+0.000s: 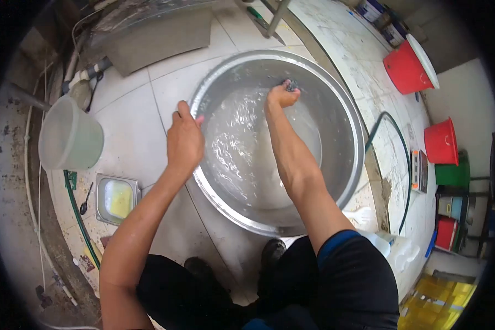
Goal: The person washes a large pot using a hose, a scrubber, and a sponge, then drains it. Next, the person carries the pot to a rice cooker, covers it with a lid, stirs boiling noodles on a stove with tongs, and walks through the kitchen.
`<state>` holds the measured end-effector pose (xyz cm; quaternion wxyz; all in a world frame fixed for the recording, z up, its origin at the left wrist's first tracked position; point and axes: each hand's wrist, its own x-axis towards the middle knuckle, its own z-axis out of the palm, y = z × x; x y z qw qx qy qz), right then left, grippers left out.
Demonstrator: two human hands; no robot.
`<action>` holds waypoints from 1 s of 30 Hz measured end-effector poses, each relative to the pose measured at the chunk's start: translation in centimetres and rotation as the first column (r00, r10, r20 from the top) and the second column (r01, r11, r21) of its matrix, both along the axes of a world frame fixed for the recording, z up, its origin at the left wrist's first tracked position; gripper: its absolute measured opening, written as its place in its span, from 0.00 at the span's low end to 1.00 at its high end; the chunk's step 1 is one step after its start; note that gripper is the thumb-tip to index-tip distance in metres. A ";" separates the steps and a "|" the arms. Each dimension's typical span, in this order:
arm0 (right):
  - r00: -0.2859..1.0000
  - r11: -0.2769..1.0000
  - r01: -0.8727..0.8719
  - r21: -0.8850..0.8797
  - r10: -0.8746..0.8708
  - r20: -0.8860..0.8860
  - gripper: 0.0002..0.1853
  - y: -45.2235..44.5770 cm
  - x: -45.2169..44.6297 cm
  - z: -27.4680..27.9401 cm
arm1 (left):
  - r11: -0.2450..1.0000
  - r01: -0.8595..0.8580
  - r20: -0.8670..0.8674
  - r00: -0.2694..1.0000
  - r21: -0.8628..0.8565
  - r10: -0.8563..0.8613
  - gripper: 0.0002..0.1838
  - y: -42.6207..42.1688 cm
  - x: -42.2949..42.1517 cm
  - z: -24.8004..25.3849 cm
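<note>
A large round metal basin [359, 135] stands on the tiled floor in front of me, with shallow, cloudy, rippling water [234, 148] in its bottom. My left hand [186, 137] grips the basin's left rim, its fingers curled over the edge. Inside the basin, near the far wall, my right hand [282, 96] is closed around a grey steel wool scourer [292, 85]. Part of the scourer is hidden by the fingers.
On the left are a translucent bucket [88, 140] and a small metal tray [100, 201] holding a yellow sponge [119, 199]. A green hose [404, 148] curves along the right. Red buckets [407, 69] and a scale [419, 170] stand farther right.
</note>
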<state>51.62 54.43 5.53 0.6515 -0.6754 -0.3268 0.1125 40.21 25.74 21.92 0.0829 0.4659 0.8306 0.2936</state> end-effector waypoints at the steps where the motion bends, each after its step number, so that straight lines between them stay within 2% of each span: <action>1: 0.983 0.988 -0.149 0.045 0.153 -0.099 0.18 -2.5 -1.5 3.0 | 1.000 0.004 -0.020 1.000 -0.020 -0.004 0.14 -0.1 0.1 -0.3; 3: 0.967 0.948 -0.247 0.200 0.227 0.116 0.21 -4.9 -6.7 1.9 | 0.999 0.017 0.002 1.000 -0.027 -0.017 0.14 -0.4 0.1 -0.3; 4: 0.886 0.898 -0.438 0.050 0.422 0.190 0.22 -8.6 -7.4 3.7 | 1.000 0.027 0.009 1.000 0.001 -0.027 0.14 0.0 0.1 -0.1; 5: 0.875 0.876 -0.479 0.048 0.473 0.104 0.21 -10.9 -8.7 3.5 | 1.000 -0.004 0.029 1.000 -0.026 0.005 0.13 0.0 0.3 0.1; 6: 0.804 0.808 -0.587 -0.045 0.589 0.083 0.20 -14.2 -8.6 4.4 | 1.000 0.007 0.026 1.000 -0.025 -0.006 0.13 0.2 0.3 0.1; 7: 0.675 0.671 -0.733 -0.112 0.737 -0.007 0.18 -17.7 -7.9 4.6 | 0.999 -0.032 0.041 0.999 -0.009 0.032 0.12 0.3 0.2 0.0; 8: 0.643 0.633 -0.752 -0.184 0.766 0.011 0.15 -21.8 -7.2 4.0 | 0.997 -0.075 0.063 0.995 0.003 0.075 0.12 0.4 0.2 -0.2; 9: 0.513 0.505 -0.842 -0.192 0.858 0.005 0.13 -25.0 -4.9 4.7 | 0.997 -0.077 0.069 0.995 0.001 0.076 0.12 0.3 0.2 -0.2; 10: 0.374 0.365 -0.909 -0.201 0.927 -0.010 0.12 -27.5 -2.3 6.0 | 0.994 -0.107 0.158 0.982 0.025 0.102 0.12 0.2 0.0 -0.1; 11: 0.216 0.199 -0.942 -0.271 0.976 -0.036 0.11 -28.5 0.7 6.9 | 0.989 -0.142 0.242 0.962 0.046 0.127 0.14 0.1 -0.2 -0.1; 12: 0.047 0.021 -0.943 -0.331 0.996 -0.070 0.10 -28.7 2.8 7.6 | 0.988 -0.149 0.242 0.961 0.041 0.135 0.14 0.1 -0.5 -0.1; 13: 0.046 0.018 -0.942 -0.336 0.996 -0.074 0.10 -28.6 3.4 7.6 | 0.984 -0.171 0.259 0.954 0.046 0.153 0.14 0.2 -0.5 0.0; 15: -0.078 -0.175 -0.890 -0.421 0.968 -0.237 0.07 -28.1 4.2 7.4 | 0.983 -0.179 0.279 0.947 0.050 0.158 0.14 0.0 0.2 0.0; 16: -0.080 -0.170 -0.893 -0.417 0.971 -0.225 0.07 -27.3 2.8 7.2 | 0.984 -0.178 0.267 0.949 0.025 0.165 0.14 0.1 0.1 0.2; 18: 0.166 0.112 -0.972 -0.205 0.948 -0.271 0.08 -25.9 -1.1 6.6 | 0.983 -0.183 0.254 0.950 -0.009 0.179 0.14 -0.1 0.0 0.2; 19: 0.169 0.113 -0.972 -0.204 0.945 -0.280 0.08 -24.3 -1.6 6.2 | 0.985 -0.172 0.239 0.957 0.018 0.163 0.14 -0.1 -0.1 0.0; 20: 0.084 -0.092 -0.903 -0.419 0.919 -0.385 0.12 -22.2 -1.9 5.8 | 0.986 -0.160 0.224 0.964 0.046 0.146 0.13 -0.2 -0.1 -0.1; 21: 0.032 -0.309 -0.751 -0.584 0.866 -0.499 0.17 -21.3 -1.3 5.5 | 0.987 -0.159 0.231 0.962 0.038 0.146 0.13 -0.3 -0.1 -0.2; 22: 0.038 -0.307 -0.746 -0.591 0.866 -0.498 0.17 -21.2 -0.2 5.2 | 0.987 -0.155 0.248 0.959 0.040 0.140 0.13 -0.2 -0.1 -0.2; 24: 0.269 -0.081 -0.748 -0.659 0.871 -0.412 0.37 -20.7 2.0 4.9 | 0.986 -0.158 0.266 0.954 0.050 0.139 0.14 0.0 -0.1 0.2; 25: 0.262 -0.086 -0.747 -0.659 0.873 -0.411 0.37 -20.2 3.4 4.8 | 0.986 -0.160 0.254 0.957 0.051 0.142 0.13 0.0 -0.1 0.2; 26: 0.009 -0.179 -0.723 -0.667 0.963 -0.269 0.41 -19.7 5.0 4.6 | 0.985 -0.165 0.241 0.959 0.048 0.149 0.13 -0.1 -0.1 0.1; 27: -0.256 -0.266 -0.673 -0.690 0.959 -0.120 0.45 -19.6 5.7 4.7 | 0.983 -0.178 0.245 0.956 0.041 0.163 0.13 -0.1 -0.3 0.4; 28: -0.263 -0.279 -0.663 -0.695 0.956 -0.133 0.45 -19.5 5.9 4.6 | 0.984 -0.176 0.248 0.954 0.014 0.167 0.13 -0.1 -0.3 0.6; 30: -0.435 -0.222 -0.670 -0.708 0.891 0.133 0.49 -18.8 5.8 6.1 | 0.986 -0.166 0.253 0.953 -0.015 0.164 0.14 -0.1 0.0 0.5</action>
